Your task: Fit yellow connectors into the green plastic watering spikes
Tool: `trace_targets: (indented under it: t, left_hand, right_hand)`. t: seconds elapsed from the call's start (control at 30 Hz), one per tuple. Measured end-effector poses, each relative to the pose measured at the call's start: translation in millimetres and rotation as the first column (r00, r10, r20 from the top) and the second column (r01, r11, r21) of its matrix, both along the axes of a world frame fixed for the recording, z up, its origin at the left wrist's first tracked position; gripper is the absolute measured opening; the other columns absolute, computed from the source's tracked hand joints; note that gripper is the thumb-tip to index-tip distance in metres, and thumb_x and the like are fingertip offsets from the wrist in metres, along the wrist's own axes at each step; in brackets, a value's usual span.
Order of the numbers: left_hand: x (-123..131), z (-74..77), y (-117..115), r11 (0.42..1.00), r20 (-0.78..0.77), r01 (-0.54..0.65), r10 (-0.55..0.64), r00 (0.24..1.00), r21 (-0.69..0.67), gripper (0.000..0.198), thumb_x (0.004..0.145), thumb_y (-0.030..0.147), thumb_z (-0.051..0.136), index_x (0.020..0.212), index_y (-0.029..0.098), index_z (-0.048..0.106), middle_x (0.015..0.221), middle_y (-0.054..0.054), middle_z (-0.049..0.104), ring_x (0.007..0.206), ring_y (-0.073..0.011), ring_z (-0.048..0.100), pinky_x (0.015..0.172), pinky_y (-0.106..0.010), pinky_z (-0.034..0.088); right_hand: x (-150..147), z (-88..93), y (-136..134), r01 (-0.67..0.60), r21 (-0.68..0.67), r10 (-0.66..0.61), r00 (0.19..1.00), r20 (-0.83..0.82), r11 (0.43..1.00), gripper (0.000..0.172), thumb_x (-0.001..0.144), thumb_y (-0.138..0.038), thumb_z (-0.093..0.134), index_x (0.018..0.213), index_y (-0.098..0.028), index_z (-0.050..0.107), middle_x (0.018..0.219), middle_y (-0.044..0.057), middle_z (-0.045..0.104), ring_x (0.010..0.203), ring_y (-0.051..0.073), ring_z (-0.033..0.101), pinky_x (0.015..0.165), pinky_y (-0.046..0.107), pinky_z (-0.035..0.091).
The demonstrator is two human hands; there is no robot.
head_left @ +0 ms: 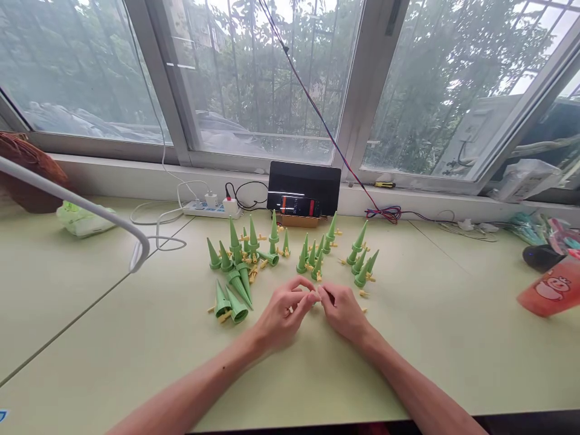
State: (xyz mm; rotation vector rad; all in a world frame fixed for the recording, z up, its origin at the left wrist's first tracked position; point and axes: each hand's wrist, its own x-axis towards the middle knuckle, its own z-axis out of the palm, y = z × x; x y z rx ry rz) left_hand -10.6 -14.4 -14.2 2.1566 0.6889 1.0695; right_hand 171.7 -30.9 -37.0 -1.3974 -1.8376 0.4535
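My left hand and my right hand meet at the fingertips over the middle of the table. Both are closed in a pinch, and what they hold is too small and covered to make out. A speck of green shows below the fingers. Beyond them stand several green plastic spikes with small yellow valves. To the left is a larger group of green spikes, some lying on their sides, among yellow valves. Another cluster of green spikes stands to the right, with a loose yellow valve near my right hand.
A dark tablet leans at the back, with a phone before it. Left of it lies a white power strip with cables. A white curved bar crosses the left side. A red cup tilts at the right edge.
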Motion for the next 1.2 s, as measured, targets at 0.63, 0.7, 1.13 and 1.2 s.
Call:
trace_targets:
  t: [0.63,0.7,1.13,1.2]
  left_hand:
    - [2,10.5,-3,0.944,-0.156,-0.080,0.031,0.987,-0.319,0.050,0.085,0.052,0.063,0.122,0.021,0.050,0.084,0.003,0.058,0.052,-0.0080,0.049,0.049,-0.021,0.038]
    - [1,10.6,-3,0.943,-0.163,-0.084,0.032,0.986,-0.322,0.052,0.085,0.053,0.063,0.124,0.022,0.048,0.085,0.002,0.059,0.052,-0.0081,0.050,0.050,-0.022,0.039]
    - [0,10.5,-3,0.944,-0.213,-0.031,-0.042,0.976,-0.327,0.070,0.078,0.053,0.071,0.135,0.025,0.041,0.097,0.000,0.060,0.056,-0.0101,0.057,0.056,-0.026,0.048]
    - [0,8.0,-3,0.954,-0.224,-0.019,-0.051,0.973,-0.300,0.072,0.077,0.051,0.072,0.137,0.025,0.040,0.099,-0.001,0.059,0.057,-0.0103,0.057,0.055,-0.026,0.048]
  right_hand:
    - [1,-1.5,2,0.017,-0.012,-0.017,1.000,-0.015,1.000,0.036,0.099,-0.034,0.038,0.065,-0.022,0.034,0.056,-0.004,0.041,0.053,0.013,0.033,0.053,0.028,0.026]
    - [2,-1.1,2,0.018,-0.012,-0.019,1.000,-0.018,1.000,0.036,0.099,-0.034,0.038,0.065,-0.022,0.034,0.056,-0.004,0.041,0.053,0.013,0.033,0.053,0.028,0.026]
    - [3,-0.7,2,0.047,0.025,-0.046,0.997,-0.055,0.999,0.037,0.100,-0.035,0.037,0.066,-0.021,0.036,0.057,-0.004,0.042,0.052,0.012,0.034,0.054,0.028,0.028]
    - [3,-1.0,2,0.051,0.037,-0.049,0.997,-0.058,0.998,0.037,0.101,-0.035,0.038,0.066,-0.021,0.037,0.057,-0.004,0.042,0.052,0.012,0.035,0.053,0.028,0.028]
